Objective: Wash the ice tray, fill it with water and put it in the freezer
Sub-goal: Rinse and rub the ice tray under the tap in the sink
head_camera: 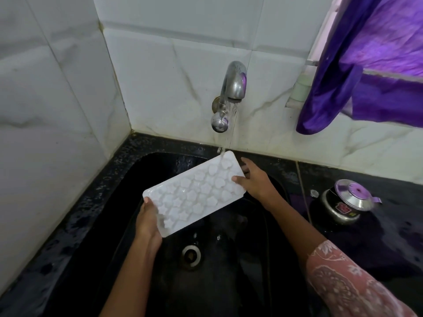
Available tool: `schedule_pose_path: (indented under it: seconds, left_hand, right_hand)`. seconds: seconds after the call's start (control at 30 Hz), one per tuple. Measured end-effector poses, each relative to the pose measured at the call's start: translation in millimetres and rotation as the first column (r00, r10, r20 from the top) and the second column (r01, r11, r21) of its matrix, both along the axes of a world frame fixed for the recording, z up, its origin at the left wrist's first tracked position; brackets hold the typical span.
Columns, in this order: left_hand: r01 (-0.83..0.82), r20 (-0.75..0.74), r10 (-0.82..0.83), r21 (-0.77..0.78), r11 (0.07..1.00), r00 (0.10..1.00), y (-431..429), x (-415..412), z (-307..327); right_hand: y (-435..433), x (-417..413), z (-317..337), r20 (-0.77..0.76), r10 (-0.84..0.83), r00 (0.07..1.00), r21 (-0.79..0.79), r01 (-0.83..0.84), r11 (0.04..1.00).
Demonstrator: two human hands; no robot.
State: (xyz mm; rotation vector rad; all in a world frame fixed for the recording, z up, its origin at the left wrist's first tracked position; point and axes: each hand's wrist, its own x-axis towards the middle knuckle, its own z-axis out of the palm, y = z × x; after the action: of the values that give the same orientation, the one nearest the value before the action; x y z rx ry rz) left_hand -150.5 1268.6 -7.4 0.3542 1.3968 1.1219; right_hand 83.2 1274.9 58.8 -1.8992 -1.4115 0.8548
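White tray (194, 193) tilted over black sink (229, 282), tap (233, 85) water (231, 126) hitting its far corner. Left hand (147, 221) grips near end, right hand (254, 181) far end, fingers (237, 179) curled round edges.

Left hand (146, 221) fingers hidden under ice tray (194, 193), near end; purple cloth (366, 76) cut by right edge; pot (345, 205) label unreadable.
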Motion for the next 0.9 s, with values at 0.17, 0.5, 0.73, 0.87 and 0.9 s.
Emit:
schedule_pose_path:
  seconds: [0.17, 0.5, 0.73, 0.87, 0.9]
  left_hand:
    - [0.056, 0.273, -0.058, 0.014, 0.998, 0.96, 5.6, -7.4, 14.4]
    - [-0.081, 0.352, 0.074, 0.004, 0.997, 0.933, 0.1, -33.8, 14.9]
    - [-0.187, 0.422, 0.154, 0.038, 0.982, 0.893, -7.7, -40.0, 5.8]
    - [-0.206, 0.431, 0.169, 0.04, 0.978, 0.886, -10.7, -41.8, -1.6]
    - [-0.202, 0.447, 0.157, 0.055, 0.978, 0.881, -11.2, -40.9, -2.0]
  right_hand:
    - [-14.7, -9.4, 5.2, -0.124, -0.037, 0.992, 0.144, 0.055, 0.988]
    - [-52.8, -28.9, -26.6, -0.504, -0.173, 0.846, 0.254, 0.337, 0.907]
    - [-74.1, -36.3, -28.9, -0.698, -0.158, 0.698, 0.15, 0.359, 0.921]
    - [-81.4, -32.1, -30.9, -0.751, -0.151, 0.643, 0.115, 0.351, 0.929]
    - [-82.6, -29.7, -31.5, -0.75, -0.162, 0.641, 0.099, 0.351, 0.931]
